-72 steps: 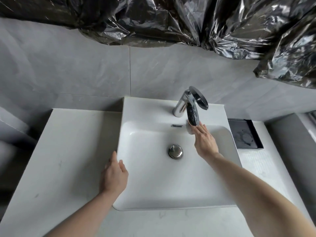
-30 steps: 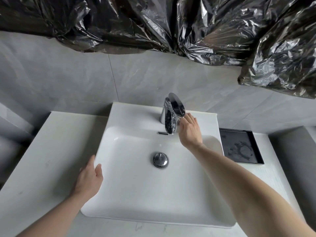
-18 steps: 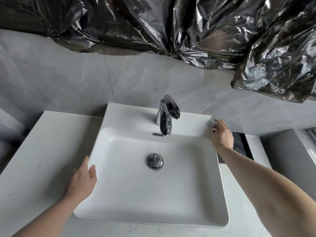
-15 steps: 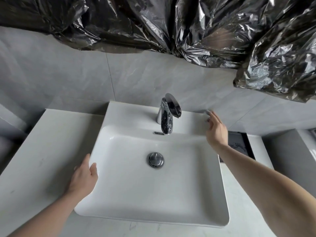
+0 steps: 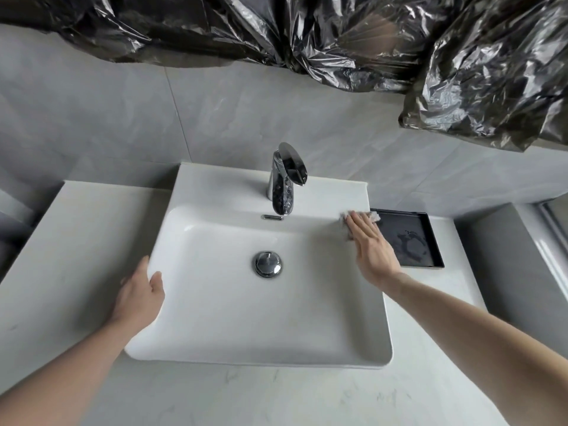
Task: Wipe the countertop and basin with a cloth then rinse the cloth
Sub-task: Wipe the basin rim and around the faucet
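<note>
Right hand (image 5: 370,247) flat, fingers straight, pressing cloth (image 5: 373,215) onto basin (image 5: 215,348) rim's right back corner to wipe; left hand (image 5: 140,298) loosely open, touching left rim for support

A single head-worn wide-angle view looks steeply down and forward from close above the white rectangular ceramic basin (image 5: 184,302), facing the grey tiled wall (image 5: 92,118), with edges bowed by the lens.
</note>
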{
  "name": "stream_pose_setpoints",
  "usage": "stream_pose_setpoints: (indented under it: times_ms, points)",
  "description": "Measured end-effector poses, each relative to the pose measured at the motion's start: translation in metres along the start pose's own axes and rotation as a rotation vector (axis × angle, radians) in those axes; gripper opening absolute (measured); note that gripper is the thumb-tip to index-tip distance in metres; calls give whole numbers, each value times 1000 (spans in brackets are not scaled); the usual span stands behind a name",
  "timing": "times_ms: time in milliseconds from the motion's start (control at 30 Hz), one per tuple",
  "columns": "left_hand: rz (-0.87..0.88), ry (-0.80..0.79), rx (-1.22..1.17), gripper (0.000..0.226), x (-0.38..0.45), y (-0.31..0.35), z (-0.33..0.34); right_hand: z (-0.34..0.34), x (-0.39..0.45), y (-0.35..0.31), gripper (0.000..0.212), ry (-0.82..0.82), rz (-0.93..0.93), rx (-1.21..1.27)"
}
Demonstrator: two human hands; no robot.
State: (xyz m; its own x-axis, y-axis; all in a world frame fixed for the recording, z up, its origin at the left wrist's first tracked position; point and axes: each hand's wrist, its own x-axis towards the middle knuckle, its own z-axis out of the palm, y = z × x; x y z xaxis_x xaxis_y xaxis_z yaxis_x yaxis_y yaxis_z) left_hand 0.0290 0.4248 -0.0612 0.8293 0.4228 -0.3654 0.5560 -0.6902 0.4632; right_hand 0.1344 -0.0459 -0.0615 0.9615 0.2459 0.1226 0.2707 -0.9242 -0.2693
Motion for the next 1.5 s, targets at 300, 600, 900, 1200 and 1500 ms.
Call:
stream_pose_setpoints:
  times_ms: [300,600,900,1200,1500]
  points:
    - [2,0,0,57,0,2,0,-21,-96,-30,36,-158,2,61]
    - [6,-17,-13,57,0,2,-1,-55,-190,-73,32,-275,108,156]
    - [13,0,-1,58,-2,3,0,-40,-31,-30,42,-147,53,-46]
    - [7,-10,-17,59,-3,1,-2,-19,-112,-22,25,-300,-74,-111]
    - [-8,-33,-47,58,-6,4,-2,-31,-101,-65,40,-70,313,256]
